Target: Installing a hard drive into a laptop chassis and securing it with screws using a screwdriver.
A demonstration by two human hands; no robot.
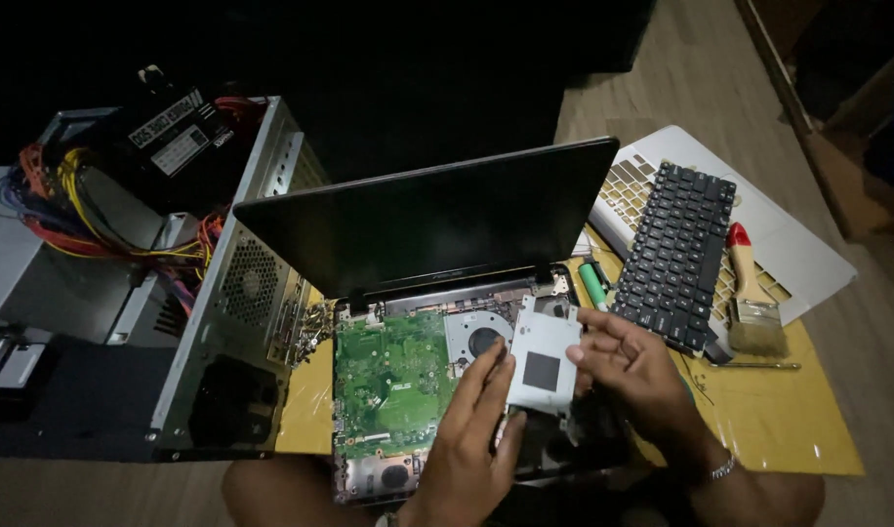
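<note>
I hold a silver hard-drive caddy (542, 363) with a black square on its face, upright above an opened laptop (437, 224). My left hand (471, 434) grips its lower left edge with fingers along the side. My right hand (630, 363) pinches its right edge. Below lies the laptop's green motherboard (390, 381) with a fan (481, 339) next to it. The laptop's dark screen stands tilted up behind.
An open desktop computer case (237, 322) with coloured cables (66, 200) stands at the left. At the right lie a loose black keyboard (676, 254) on a white laptop shell (798, 249), a paintbrush (750, 293), a green cylinder (593, 285), and a yellow mat (779, 410).
</note>
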